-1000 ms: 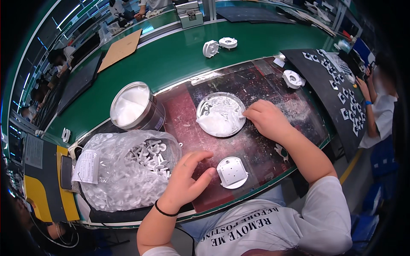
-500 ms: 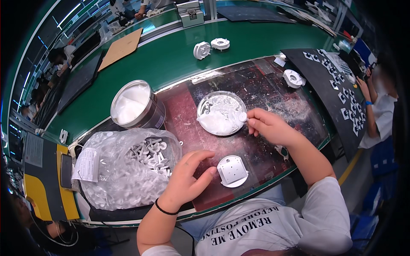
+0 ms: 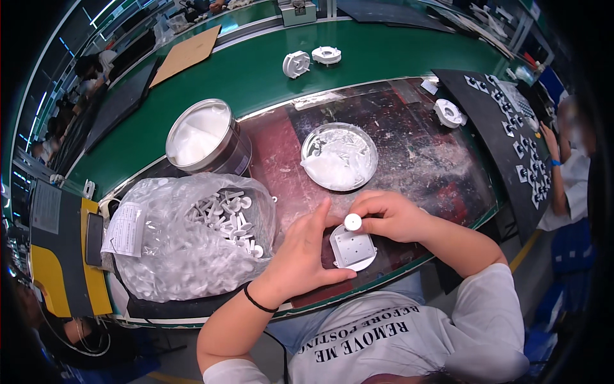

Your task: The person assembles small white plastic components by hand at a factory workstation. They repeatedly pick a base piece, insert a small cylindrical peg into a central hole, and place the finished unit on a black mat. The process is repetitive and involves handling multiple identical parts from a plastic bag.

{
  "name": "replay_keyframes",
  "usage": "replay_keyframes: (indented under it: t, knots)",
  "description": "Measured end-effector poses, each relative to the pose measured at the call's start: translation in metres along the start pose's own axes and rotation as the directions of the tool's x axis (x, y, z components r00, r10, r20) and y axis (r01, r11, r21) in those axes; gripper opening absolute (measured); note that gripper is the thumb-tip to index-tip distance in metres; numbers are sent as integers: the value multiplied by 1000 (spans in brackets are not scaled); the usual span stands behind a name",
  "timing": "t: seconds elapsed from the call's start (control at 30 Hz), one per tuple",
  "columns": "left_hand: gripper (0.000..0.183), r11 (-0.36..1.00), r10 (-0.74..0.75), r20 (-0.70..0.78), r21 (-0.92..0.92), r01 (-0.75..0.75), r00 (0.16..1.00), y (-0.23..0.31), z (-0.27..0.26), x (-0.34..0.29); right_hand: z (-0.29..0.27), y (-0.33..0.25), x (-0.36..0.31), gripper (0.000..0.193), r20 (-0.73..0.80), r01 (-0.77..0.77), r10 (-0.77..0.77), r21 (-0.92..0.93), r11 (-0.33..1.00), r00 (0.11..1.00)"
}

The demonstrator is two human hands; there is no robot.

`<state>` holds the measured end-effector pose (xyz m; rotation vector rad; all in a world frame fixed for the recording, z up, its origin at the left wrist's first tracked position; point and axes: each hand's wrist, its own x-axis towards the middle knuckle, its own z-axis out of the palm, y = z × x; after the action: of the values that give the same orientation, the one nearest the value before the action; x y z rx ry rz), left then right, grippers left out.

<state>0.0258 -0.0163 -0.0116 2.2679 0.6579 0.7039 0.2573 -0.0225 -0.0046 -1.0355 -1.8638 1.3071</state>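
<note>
My right hand (image 3: 391, 217) pinches a white plastic pin with a round disc head (image 3: 352, 222), its head facing up. The pin is over the far edge of a white round-edged plastic housing (image 3: 355, 248) with a flat, holed face. Whether its stem touches the housing is hidden. My left hand (image 3: 299, 253) lies beside the housing, fingers stretched and thumb spread along its near edge; it grips nothing that I can see. Beyond my hands sits a round metal dish (image 3: 373, 168) of white paste. A clear plastic bag (image 3: 173, 265) of similar white pins lies left of my left hand.
An open metal can (image 3: 238, 157) of white paste stands behind the bag. White round plastic parts (image 3: 297, 64) are on the green bench (image 3: 256, 77). At right, a black board (image 3: 473, 115) carries several small parts near a co-worker. A yellow-and-grey machine (image 3: 61, 249) stands far left.
My right hand has brought the pin from the dish's right edge toward me, over the housing. My left hand has moved right, up to the housing. The view has shifted slightly.
</note>
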Motion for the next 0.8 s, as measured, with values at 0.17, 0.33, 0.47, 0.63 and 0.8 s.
replay_keyframes:
  t: [0.17, 0.33, 0.47, 0.63, 0.8]
  knots:
    - [123, 1000, -6, 0, -28, 6, 1000, -2, 2, -1, 1, 2, 2, 19, 6, 5, -5, 6, 1000, 1000]
    - [124, 999, -4, -9, -38, 4, 1000, -4, 4, -2, 2, 2, 2, 19, 1, 35, -35, -22, 999, 999]
    - [124, 999, -9, -8, -42, 8, 1000, -3, 4, -2, 2, 2, 3, 18, -1, 24, -24, -11, 1000, 1000]
    - [124, 999, -11, -8, -40, 11, 1000, -2, 4, -1, 1, 5, 3, 18, 9, 21, -21, 3, 1000, 1000]
    - [124, 998, -2, -6, -55, 2, 1000, -2, 5, -1, -6, -14, -2, 22, 26, 17, -13, -157, 987, 1000]
